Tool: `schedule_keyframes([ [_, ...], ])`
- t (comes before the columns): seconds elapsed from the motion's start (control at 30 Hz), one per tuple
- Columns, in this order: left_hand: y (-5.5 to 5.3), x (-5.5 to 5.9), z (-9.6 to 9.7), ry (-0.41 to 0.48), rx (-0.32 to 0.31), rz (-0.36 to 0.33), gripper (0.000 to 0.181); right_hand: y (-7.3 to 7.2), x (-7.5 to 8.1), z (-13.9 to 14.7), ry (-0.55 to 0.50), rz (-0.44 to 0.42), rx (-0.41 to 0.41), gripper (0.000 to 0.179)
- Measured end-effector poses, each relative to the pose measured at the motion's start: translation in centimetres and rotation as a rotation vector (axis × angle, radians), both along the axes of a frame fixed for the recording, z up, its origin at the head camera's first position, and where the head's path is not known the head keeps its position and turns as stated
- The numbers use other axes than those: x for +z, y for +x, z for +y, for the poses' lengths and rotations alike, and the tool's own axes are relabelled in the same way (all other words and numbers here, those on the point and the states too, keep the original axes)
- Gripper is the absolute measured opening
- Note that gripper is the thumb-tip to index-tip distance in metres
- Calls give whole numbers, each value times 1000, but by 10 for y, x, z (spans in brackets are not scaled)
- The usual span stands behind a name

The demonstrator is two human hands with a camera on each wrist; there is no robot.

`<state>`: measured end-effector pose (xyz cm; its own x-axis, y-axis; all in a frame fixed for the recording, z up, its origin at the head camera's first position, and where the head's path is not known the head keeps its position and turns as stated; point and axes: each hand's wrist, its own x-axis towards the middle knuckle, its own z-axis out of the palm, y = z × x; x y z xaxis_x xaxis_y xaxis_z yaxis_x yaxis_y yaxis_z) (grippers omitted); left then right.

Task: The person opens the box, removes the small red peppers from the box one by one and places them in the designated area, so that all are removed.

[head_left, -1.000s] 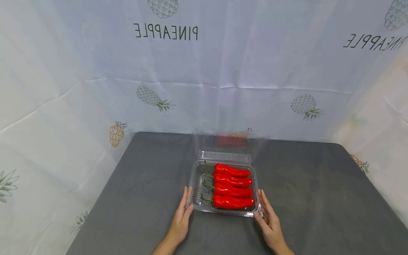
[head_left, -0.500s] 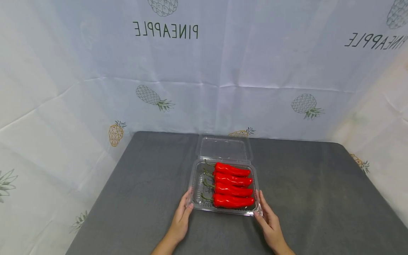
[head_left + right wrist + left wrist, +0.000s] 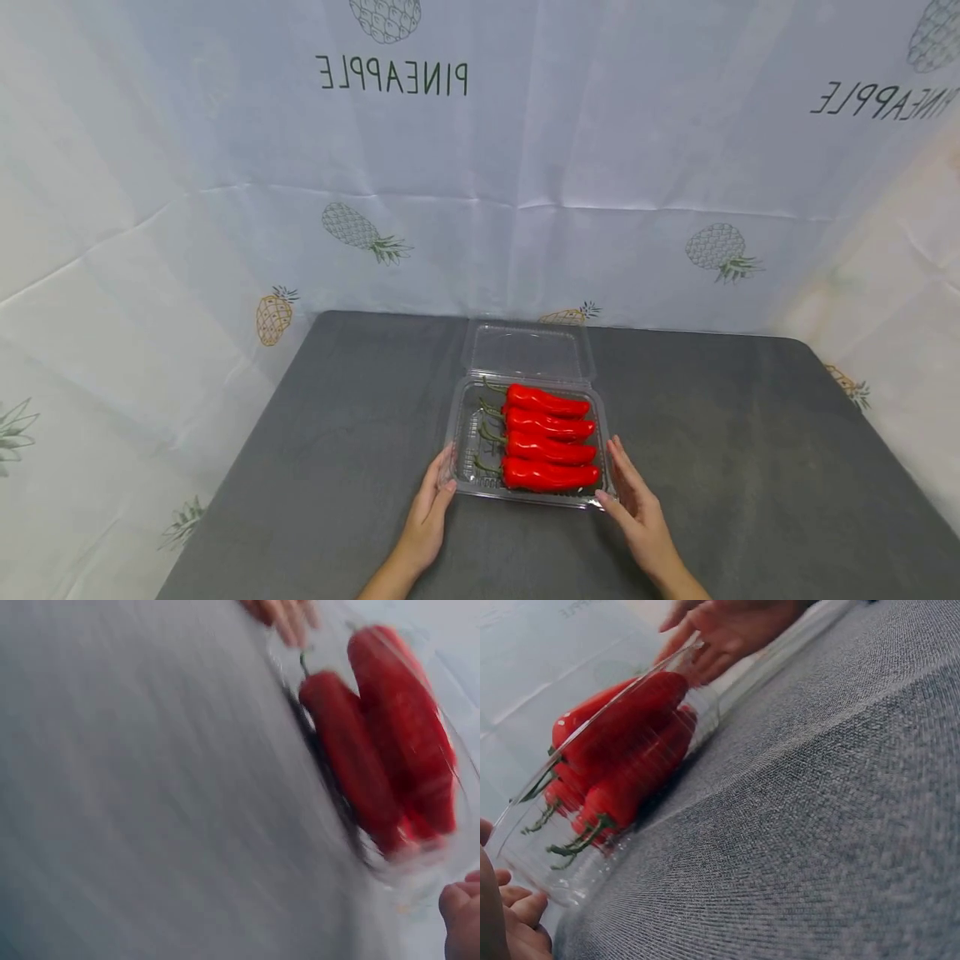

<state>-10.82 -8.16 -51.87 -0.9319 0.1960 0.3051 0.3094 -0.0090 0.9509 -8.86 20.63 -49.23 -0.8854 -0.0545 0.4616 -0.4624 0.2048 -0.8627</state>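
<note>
Several long red peppers [image 3: 551,450] with green stems lie side by side in a clear plastic clamshell container [image 3: 467,479]. Its transparent lid [image 3: 525,350] is folded back toward the far table edge. My left hand [image 3: 423,521] grips the container's near left corner, thumb at the rim and fingers underneath; the left wrist view shows these fingers [image 3: 526,909] curled below the corner. At the near right corner is my right hand [image 3: 641,521], its fingers straight along the outer side and its thumb by the rim. Motion blurs the right wrist view, where the thumb [image 3: 459,904] shows near the container's end.
The dark grey table [image 3: 750,467] extends to both sides of the container. A white curtain [image 3: 480,250] with pineapple prints and mirrored lettering hangs behind and around it.
The lid, blurred in motion a second ago, now lies back behind the container. In the last half second my right hand has shifted slightly and its fingers have loosened from the corner.
</note>
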Motion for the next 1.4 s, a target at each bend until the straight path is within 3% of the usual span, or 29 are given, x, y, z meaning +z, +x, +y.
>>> schedule_keyframes([
  [0.33, 0, -3, 1, 33, -6, 70, 44, -48, 49, 27, 259, -78, 126, 61],
  [0.57, -1, -1, 2, 26, -14, 23, 45, -79, 76, 29, 533, -173, 190, 59],
  [1.0, -1, 0, -1, 26, 3, 7, 43, -119, 96, 15, 841, -277, 378, 54],
  [1.17, 0, 0, 0, 23, -9, 10, 44, -128, 99, 8, 891, -338, 430, 51],
  [1.4, 0, 0, 0, 34, -30, 17, 45, -136, 101, -1, 943, -348, 452, 49],
])
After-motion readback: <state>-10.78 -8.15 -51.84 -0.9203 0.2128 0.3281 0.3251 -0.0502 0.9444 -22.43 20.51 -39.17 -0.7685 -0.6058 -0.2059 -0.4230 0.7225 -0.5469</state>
